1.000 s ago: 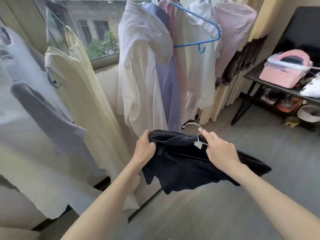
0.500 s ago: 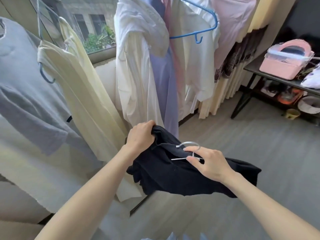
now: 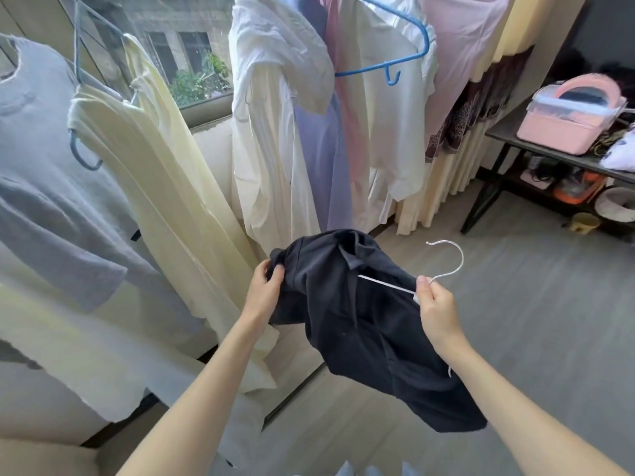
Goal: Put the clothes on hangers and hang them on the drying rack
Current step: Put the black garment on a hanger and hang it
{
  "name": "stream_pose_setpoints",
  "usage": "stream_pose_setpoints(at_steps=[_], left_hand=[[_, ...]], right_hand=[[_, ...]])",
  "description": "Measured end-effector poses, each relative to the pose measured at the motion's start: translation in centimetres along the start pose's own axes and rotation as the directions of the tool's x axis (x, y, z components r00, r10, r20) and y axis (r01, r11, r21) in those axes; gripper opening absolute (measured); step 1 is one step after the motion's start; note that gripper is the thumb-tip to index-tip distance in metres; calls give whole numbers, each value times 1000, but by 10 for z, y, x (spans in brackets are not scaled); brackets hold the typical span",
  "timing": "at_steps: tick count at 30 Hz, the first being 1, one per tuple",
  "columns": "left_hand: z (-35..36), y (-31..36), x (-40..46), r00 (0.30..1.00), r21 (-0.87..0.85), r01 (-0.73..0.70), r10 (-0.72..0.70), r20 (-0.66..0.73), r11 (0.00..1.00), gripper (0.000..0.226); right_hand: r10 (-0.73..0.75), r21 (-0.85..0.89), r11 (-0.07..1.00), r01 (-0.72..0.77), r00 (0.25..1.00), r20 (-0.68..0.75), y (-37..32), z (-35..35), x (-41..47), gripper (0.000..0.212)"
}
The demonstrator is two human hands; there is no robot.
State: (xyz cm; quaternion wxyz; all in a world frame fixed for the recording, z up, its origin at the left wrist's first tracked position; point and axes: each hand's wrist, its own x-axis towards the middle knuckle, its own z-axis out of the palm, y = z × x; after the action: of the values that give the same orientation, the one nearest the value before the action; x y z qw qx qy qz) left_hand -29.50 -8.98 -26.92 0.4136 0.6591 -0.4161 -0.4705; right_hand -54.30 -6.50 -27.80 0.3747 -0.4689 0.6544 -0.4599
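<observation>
At 6 o'clock: left hand [image 3: 264,294] grips dark shirt [image 3: 360,324]; right hand [image 3: 435,304] pinches white hanger [image 3: 443,269] neck. Risk: hanger arm snags collar, shirt slides off toward 5 o'clock.

Daylight comes through a window [image 3: 178,60] at the upper left, with a grey building and green foliage outside. The floor [image 3: 536,304] is grey wood-look planking. On the right stands a dark table [image 3: 505,132] bearing a pink box [image 3: 567,121], with what may be 1 lower shelf of clutter beneath. Cream curtains [image 3: 433,187] hang behind.
</observation>
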Motion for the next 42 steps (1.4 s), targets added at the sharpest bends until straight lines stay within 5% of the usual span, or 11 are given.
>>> stream_pose_setpoints(at_steps=[4,7,12,21,26,29,31,35,42], left_hand=[[10,-5,-1,998,-120,-30,23,-61,992,36],[19,6,-10,948,-59,-226,206,-243,972,22],[23,17,-15,872,77,-378,383,-306,923,29],[11,27,-2,838,173,-260,311,-448,950,31],[13,13,11,969,503,-81,186,-162,860,42],[31,7,-13,906,550,-281,407,-118,786,55],[47,2,-31,817,626,-438,577,-24,646,59],[75,-3,-46,784,745,-460,615,85,483,61],[51,6,-21,894,387,-435,443,74,813,20]], right_hand=[[63,-24,998,-64,997,-49,3,3,0,41],[109,-98,988,-120,988,-110,9,5,5,38],[182,-58,979,-193,970,-160,19,7,3,26],[57,-275,953,-124,969,-240,32,-23,-5,28],[-4,-126,991,-39,947,-321,14,-26,-5,32],[-17,-185,982,-43,950,-311,8,-21,-5,31],[-49,-246,969,-26,954,-296,6,-17,-9,31],[-113,-262,964,46,963,-245,2,-9,-18,28],[-110,-378,924,61,988,-110,6,-12,-23,26]])
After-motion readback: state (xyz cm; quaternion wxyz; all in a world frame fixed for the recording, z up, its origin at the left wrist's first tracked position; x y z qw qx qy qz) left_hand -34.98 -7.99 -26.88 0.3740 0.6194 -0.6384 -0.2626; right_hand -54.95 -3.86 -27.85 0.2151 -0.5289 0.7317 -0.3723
